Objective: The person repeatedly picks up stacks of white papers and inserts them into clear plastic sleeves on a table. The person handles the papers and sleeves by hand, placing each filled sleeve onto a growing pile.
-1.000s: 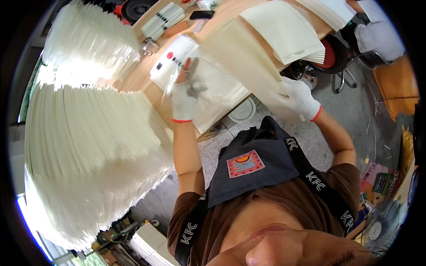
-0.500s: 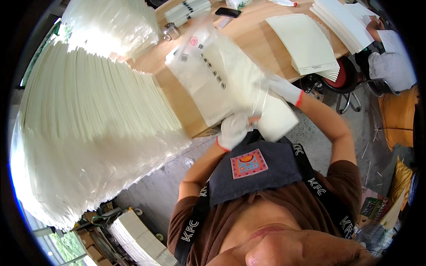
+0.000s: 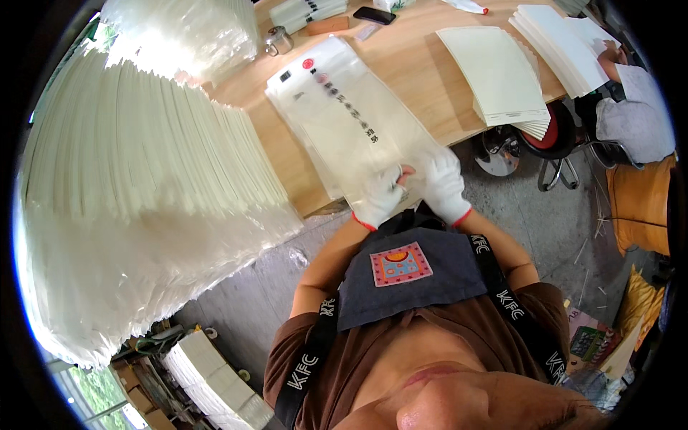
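A clear plastic bag (image 3: pixel 373 107) printed with a column of dark characters and a red round mark lies slanted on the table, on top of other such bags. At its near end is my left hand (image 3: pixel 378 199), in a white glove with red cuff, closed on the bag's edge; a bare thumb tip shows. Close beside it, my right hand (image 3: pixel 446 188), gloved the same way, has its fingers curled at the bag's near right corner. Those fingertips are slightly blurred and partly hidden. The bag looks cream-coloured, but whether a sheet is inside is hard to tell.
Tall stacks of filled plastic bags (image 3: pixel 143 193) stand at the left. On the wooden table (image 3: pixel 408 72) are cream sheets (image 3: pixel 494 75), a white stack (image 3: pixel 559 50), a phone (image 3: pixel 374 15), a metal cup (image 3: pixel 278 41) and a brown block (image 3: pixel 327 26). Another person's hand (image 3: pixel 610 54) is at the far right.
My right hand has come leftward and nearer to my left hand. The blurred bag and the pale sheet hanging off at the right have swung round, and the bag now lies flat.
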The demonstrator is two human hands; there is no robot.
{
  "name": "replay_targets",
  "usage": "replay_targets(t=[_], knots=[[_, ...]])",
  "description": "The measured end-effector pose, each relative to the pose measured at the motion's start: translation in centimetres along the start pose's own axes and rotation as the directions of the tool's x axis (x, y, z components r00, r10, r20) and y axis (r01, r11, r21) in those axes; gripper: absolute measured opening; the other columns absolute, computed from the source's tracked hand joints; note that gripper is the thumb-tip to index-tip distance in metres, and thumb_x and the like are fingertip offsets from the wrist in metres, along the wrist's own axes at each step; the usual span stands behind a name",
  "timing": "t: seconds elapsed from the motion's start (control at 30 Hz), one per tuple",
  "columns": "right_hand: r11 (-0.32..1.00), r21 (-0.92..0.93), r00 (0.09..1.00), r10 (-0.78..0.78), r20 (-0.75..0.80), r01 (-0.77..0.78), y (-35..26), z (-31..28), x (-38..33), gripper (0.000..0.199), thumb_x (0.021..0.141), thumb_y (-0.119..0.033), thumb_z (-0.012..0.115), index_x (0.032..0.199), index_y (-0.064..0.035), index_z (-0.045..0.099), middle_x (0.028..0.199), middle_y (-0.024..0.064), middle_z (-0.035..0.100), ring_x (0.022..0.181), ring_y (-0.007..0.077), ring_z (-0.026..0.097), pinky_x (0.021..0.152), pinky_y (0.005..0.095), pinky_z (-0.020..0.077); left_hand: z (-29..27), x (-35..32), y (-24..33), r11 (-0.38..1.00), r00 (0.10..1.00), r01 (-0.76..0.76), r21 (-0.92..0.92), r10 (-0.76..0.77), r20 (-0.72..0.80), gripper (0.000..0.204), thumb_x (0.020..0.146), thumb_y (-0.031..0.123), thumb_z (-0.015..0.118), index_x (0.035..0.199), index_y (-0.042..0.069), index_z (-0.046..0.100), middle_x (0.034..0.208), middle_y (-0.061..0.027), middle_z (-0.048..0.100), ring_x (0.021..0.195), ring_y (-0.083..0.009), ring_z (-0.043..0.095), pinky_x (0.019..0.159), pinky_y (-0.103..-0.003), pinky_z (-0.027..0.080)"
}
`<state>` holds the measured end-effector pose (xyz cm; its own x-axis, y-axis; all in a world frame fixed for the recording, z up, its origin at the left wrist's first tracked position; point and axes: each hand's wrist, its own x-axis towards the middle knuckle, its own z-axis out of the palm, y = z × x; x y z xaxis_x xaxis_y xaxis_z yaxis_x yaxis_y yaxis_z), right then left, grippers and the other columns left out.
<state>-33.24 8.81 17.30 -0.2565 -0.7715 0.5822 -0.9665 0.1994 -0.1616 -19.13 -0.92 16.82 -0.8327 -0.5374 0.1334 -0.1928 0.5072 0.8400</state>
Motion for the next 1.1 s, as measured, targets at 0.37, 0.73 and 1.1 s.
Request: replay_targets(t=[0.37,0.73,1.1], knots=[[0.992,-0.122,0.521,0.109,0.846,-0.009,1.6,-4.2,-4.1,0.026,0.085,-0.029,0.048,0.104,-0.0113,0.056,0.073,0.0114,0.065,0.066,0.0309,0.066,0.052,0.0435,0.0507,-3.2,-14.2,-4.0,0.959,0.869,0.205,0.194,-0.087,-0.488,0.017,0.071,0.008,0.071,0.071,0.009,0.054,0.068,-0.0057,0.054,0.062,-0.0223,0.055,0.055,-0.032,0.044],[0.997,-0.058,0.532,0.024,0.846,0.047,3.4,-4.6,-4.1,0.028,0.084,-0.023,0.046,0.080,-0.0054,0.067,0.071,0.0151,0.065,0.065,0.0295,0.066,0.054,0.0411,0.0511,-3.6,-14.1,-4.9,0.948,0.969,0.189,0.255,-0.138,-0.205,0.014,0.069,0.001,0.058,0.076,0.005,0.047,0.073,-0.0123,0.051,0.065,-0.0312,0.052,0.057,-0.038,0.042],[0.455,0.471,0.638,0.347,0.687,-0.755,7.8,6.9,-6.9,0.039,0.091,-0.040,0.045,0.110,-0.0077,0.057,0.093,0.0135,0.064,0.080,0.0301,0.062,0.072,0.0378,0.0478,-3.0,-11.2,-10.1,0.629,0.676,0.596,-0.499,-0.729,-0.112,0.029,0.090,0.029,0.056,0.080,0.002,0.050,0.068,-0.0021,0.051,0.065,-0.0122,0.052,0.060,-0.029,0.044]])
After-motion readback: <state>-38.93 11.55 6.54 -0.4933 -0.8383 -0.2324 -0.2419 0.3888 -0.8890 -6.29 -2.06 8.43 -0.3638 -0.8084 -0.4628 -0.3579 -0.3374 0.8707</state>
